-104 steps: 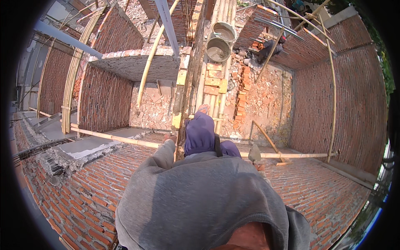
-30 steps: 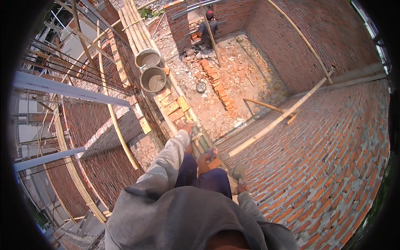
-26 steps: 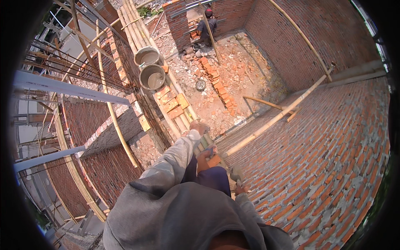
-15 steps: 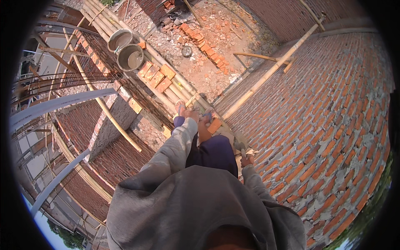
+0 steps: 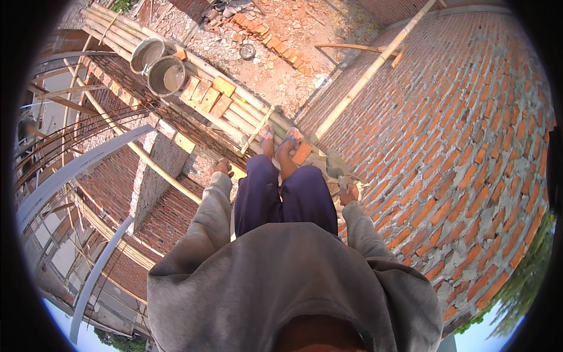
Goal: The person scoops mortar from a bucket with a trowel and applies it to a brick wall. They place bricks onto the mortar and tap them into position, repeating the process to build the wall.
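My left hand [image 5: 221,167] hangs out to the left of my knees, fingers apart, with nothing seen in it. Beside my right knee, my right hand [image 5: 350,193] is closed round the handle of a trowel [image 5: 342,182], whose blade is hard to make out against the mortar. It is close to the brick wall [image 5: 446,152] rising on the right. One loose orange brick [image 5: 302,154] lies next to my sandalled right foot, on the bamboo platform [image 5: 241,111]. My knees are bent in dark trousers.
Two buckets, one with grey mortar [image 5: 173,78] and another [image 5: 148,54] behind it, stand on the platform. Several bricks [image 5: 210,98] lie before them. A bamboo pole [image 5: 369,87] slants along the wall. Far below, a row of bricks [image 5: 275,46] crosses rubble-strewn ground.
My left hand has moved from beside my feet out to the left. My right hand has shifted slightly forward with the trowel. The view has tilted, bringing both knees into sight.
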The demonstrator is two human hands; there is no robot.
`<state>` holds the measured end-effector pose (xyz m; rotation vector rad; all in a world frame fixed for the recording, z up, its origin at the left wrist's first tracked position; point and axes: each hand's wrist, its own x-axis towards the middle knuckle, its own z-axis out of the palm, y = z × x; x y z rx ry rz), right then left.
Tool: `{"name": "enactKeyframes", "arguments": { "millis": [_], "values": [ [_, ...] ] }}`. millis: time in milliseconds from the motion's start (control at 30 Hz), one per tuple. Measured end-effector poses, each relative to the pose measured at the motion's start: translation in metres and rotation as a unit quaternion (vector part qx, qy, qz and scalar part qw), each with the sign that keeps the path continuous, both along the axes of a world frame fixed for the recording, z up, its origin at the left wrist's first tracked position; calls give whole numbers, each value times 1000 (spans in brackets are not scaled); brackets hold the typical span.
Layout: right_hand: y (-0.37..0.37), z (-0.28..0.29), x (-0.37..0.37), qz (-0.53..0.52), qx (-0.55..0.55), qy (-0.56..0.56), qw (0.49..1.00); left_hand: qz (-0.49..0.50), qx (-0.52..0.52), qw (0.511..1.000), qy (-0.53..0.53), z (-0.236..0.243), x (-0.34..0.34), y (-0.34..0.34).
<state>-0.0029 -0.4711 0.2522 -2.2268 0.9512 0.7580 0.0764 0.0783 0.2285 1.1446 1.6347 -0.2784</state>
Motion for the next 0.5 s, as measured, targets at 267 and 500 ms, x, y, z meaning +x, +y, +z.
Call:
{"name": "enactKeyframes", "arguments": {
  "millis": [267,500],
  "values": [
    [125,79,79,-158,229,-25,960,-79,-224,958,-162,33,37,-71],
    [268,92,105,6,249,-155,956,-102,-425,894,-103,84,72,-136]
  ]
}}
